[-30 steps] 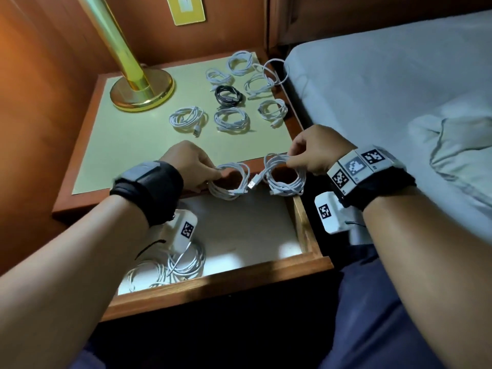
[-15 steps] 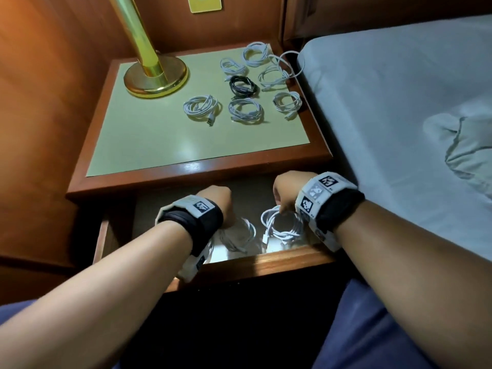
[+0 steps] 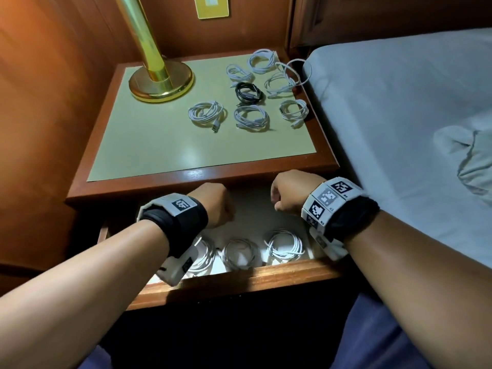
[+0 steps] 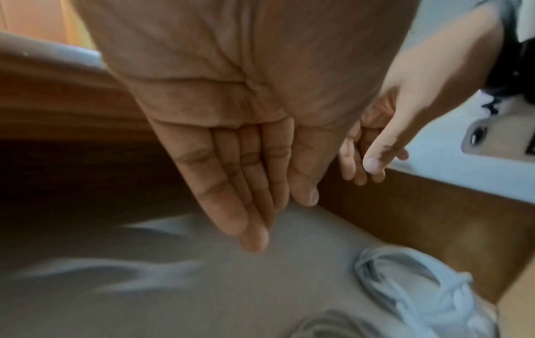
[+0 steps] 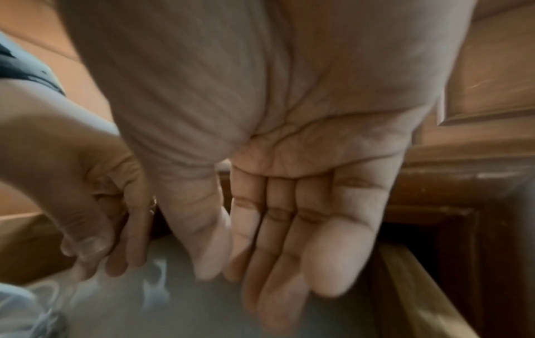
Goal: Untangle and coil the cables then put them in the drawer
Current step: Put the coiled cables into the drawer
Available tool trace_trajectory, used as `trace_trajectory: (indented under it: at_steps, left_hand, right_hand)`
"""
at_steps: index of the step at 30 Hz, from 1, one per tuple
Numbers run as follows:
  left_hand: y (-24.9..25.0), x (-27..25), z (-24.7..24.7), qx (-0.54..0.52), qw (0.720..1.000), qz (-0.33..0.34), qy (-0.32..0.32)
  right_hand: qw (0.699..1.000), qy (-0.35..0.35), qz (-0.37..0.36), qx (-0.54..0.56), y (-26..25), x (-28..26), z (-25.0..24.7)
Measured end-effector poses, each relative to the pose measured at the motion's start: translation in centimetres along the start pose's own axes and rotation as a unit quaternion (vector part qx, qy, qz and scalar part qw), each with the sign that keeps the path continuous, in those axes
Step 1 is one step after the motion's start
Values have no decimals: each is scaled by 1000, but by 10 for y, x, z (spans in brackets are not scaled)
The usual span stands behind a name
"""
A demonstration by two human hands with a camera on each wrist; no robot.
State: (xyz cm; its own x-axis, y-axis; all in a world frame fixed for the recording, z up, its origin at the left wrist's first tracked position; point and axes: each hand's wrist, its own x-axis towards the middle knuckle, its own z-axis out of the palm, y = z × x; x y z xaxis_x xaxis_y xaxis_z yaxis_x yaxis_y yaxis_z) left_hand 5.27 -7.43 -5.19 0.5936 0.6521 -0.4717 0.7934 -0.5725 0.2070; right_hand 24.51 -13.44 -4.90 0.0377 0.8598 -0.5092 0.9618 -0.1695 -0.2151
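The open drawer (image 3: 239, 282) holds three white coiled cables: one at the left (image 3: 203, 258), one in the middle (image 3: 241, 253) and one at the right (image 3: 285, 245). My left hand (image 3: 215, 206) hovers over the drawer's back left with nothing in it. In the left wrist view its fingers (image 4: 246, 194) are straight, above a white coil (image 4: 420, 285). Over the back right hangs my right hand (image 3: 287, 193), and its fingers (image 5: 289, 240) are straight and hold nothing. On the nightstand top (image 3: 159, 145) lie several white coils (image 3: 207, 114) and one black coil (image 3: 249, 93).
A brass lamp base (image 3: 161, 81) stands at the back left of the nightstand. One loose white cable (image 3: 295, 73) loops off the back right corner toward the bed (image 3: 399, 102). Wooden wall panels close off the left side.
Both hands carried a white coil each from the nightstand's front edge down into the drawer, let go, and now hover above the coils with nothing in them.
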Motion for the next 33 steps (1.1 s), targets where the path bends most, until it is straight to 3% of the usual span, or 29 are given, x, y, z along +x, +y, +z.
trace_trajectory:
  at_steps: [3, 6, 9, 12, 14, 24, 33]
  left_hand:
    - [6, -10, -23, -85, 994, 12, 61]
    - [3, -7, -42, -110, 973, 22, 202]
    - [-15, 10, -59, -103, 960, -39, 259]
    - [-35, 31, -73, -69, 957, -157, 232]
    - [-43, 42, -84, -72, 953, -197, 219]
    - [-36, 76, -122, 45, 982, -161, 87]
    - [-49, 48, -98, 27, 980, -127, 154]
  right_hand:
    - [997, 56, -20, 51, 3, -13, -13]
    - [985, 134, -21, 108, 9, -26, -28]
    - [959, 229, 16, 165, 22, -29, -39]
    - [929, 296, 70, 209, 37, -23, -48]
    - [918, 310, 96, 226, 45, -13, -54]
    - [968, 175, 159, 89, 47, 43, -74]
    - [953, 236, 107, 158, 53, 29, -66]
